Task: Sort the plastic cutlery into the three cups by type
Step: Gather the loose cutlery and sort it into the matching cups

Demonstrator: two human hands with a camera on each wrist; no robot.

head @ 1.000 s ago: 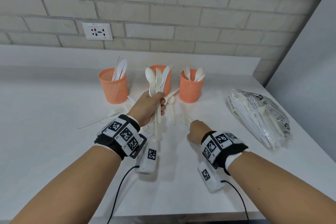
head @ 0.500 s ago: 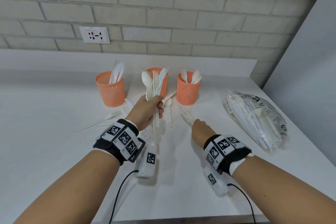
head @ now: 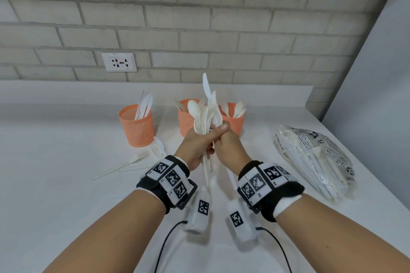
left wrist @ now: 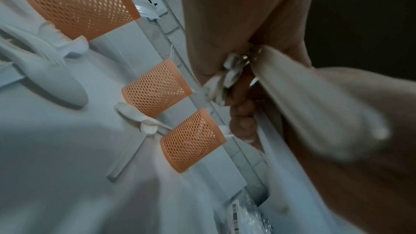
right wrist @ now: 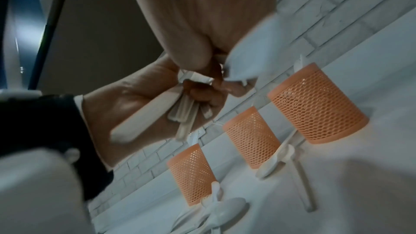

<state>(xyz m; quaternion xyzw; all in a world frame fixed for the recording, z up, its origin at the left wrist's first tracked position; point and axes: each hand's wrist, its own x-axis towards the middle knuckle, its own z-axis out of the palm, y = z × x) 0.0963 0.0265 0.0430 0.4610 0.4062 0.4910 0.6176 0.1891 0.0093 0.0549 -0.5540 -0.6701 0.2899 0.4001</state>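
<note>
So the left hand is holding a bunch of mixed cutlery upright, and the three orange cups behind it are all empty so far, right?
Not quite. The left hand does hold the bunch upright, but the cups are not empty: the head view shows knives in the left cup, forks in the middle cup and spoons in the right cup.

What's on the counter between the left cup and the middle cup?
Head view: bare counter between left cup and middle cup; loose cutlery lies just in front of that gap.

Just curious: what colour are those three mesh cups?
Orange cups, all three alike; the head view shows them best.
</note>
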